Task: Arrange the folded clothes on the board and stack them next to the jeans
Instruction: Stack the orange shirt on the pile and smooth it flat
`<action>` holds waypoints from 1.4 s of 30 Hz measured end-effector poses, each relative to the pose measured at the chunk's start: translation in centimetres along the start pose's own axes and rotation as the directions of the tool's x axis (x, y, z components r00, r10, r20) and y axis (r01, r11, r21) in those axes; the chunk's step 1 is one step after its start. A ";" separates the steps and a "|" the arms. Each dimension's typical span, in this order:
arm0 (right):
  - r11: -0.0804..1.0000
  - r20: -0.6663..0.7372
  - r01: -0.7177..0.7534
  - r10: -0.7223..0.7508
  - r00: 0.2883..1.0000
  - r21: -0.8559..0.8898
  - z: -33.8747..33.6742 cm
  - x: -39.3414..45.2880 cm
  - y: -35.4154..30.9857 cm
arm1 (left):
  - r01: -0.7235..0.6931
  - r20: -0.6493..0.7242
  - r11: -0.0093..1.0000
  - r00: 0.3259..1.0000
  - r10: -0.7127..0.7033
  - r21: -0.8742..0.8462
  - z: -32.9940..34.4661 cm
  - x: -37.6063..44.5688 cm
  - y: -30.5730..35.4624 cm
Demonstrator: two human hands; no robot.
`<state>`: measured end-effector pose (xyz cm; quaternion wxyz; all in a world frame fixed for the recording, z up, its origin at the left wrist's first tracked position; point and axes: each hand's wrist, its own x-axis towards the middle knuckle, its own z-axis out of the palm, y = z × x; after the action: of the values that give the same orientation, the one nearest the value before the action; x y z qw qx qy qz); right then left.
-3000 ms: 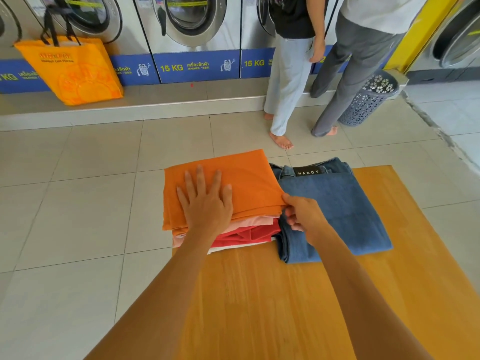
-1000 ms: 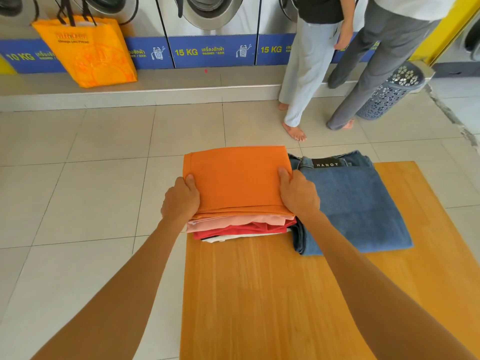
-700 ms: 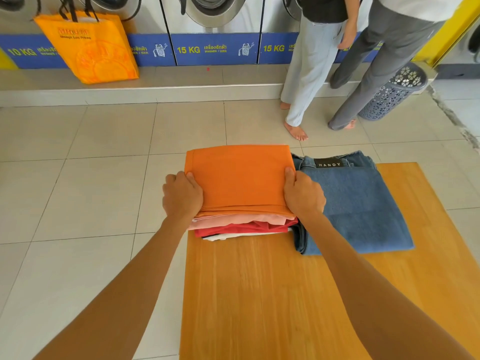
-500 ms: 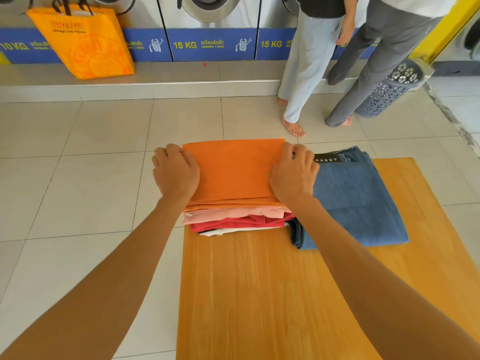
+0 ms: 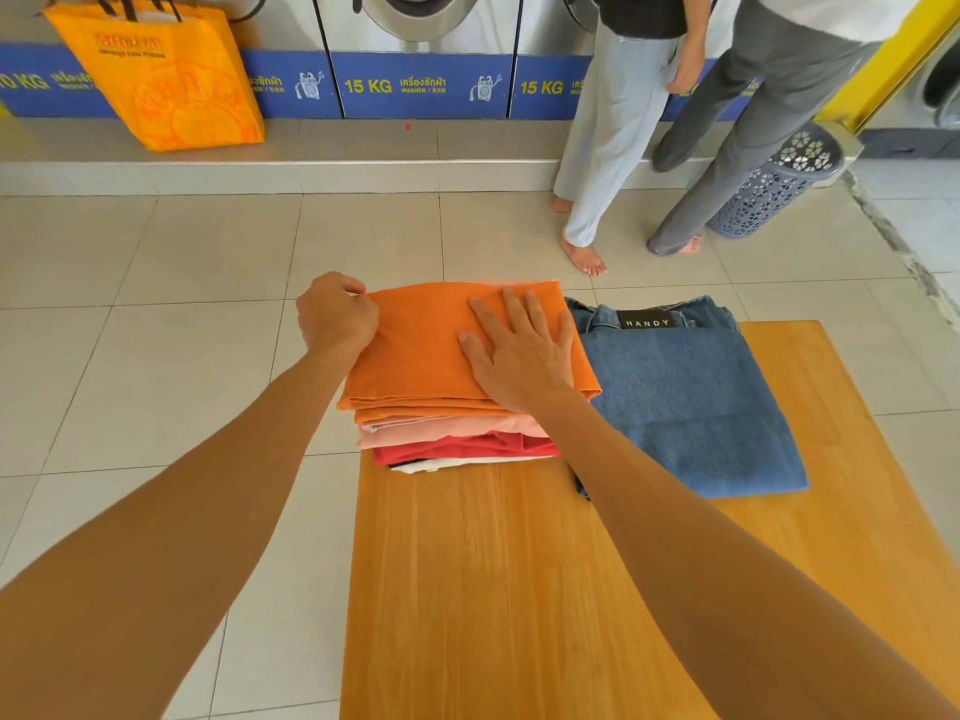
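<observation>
A stack of folded clothes sits at the far left corner of the wooden board (image 5: 519, 589): an orange garment (image 5: 421, 350) on top, then pink (image 5: 441, 427), red (image 5: 457, 449) and white layers. Folded blue jeans (image 5: 685, 402) with a black "HANDY" label lie right beside the stack, touching it. My left hand (image 5: 335, 319) pinches the orange garment's far left corner. My right hand (image 5: 519, 350) lies flat, fingers spread, on the orange garment's right part.
The board lies on a tiled floor. Two people stand barefoot at the far right beside a grey perforated basket (image 5: 779, 184). An orange bag (image 5: 161, 75) stands on the ledge before a row of washing machines (image 5: 421, 49).
Both hands left the stack's sides. My left hand slid to the far left corner and closed on it; my right hand moved onto the top and flattened.
</observation>
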<state>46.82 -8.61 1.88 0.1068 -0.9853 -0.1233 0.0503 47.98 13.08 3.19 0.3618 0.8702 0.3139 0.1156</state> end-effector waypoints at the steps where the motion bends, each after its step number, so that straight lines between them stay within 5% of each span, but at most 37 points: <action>1: 1.000 0.002 -0.001 0.001 1.000 0.001 0.0 0.0 0.1 | 0.044 -0.010 0.998 0.999 -0.045 -0.055 0.0 0.2 -0.3; 6: 1.000 0.009 -0.009 0.009 1.000 0.020 -0.1 0.3 0.4 | 0.376 0.024 0.881 0.922 -0.386 -0.288 -0.6 0.8 -1.8; 14: 1.000 -0.009 -0.018 0.018 1.000 0.014 0.3 0.2 0.4 | 0.066 0.095 0.998 0.993 -0.065 -0.007 -0.6 -2.3 -2.2; 25: 1.000 -0.007 -0.025 0.025 1.000 0.018 0.2 0.1 0.5 | 0.261 0.170 0.958 0.956 -0.240 -0.118 -1.4 -3.1 -2.8; 32: 1.000 -0.011 -0.026 0.027 1.000 0.013 0.1 0.1 0.4 | -0.033 -0.047 0.987 0.998 0.041 0.156 -1.7 -4.8 -4.0; 36: 1.000 -0.008 -0.022 0.022 1.000 0.000 0.2 0.0 0.3 | -0.354 -0.180 0.921 0.907 0.380 0.162 -2.5 -6.4 -0.7; 39: 1.000 -0.001 -0.023 0.023 1.000 0.006 0.1 -0.1 0.1 | -0.599 -0.087 0.785 0.783 0.616 0.159 -0.7 -9.3 2.9; 42: 1.000 -0.012 0.003 -0.003 1.000 0.001 0.1 -0.5 0.5 | -0.612 0.173 0.757 0.791 0.587 0.229 2.4 -11.3 3.3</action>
<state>46.48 -9.17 1.73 0.1083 -0.9854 -0.1240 0.0442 41.80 2.85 4.11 0.1959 0.9702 0.0149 0.1416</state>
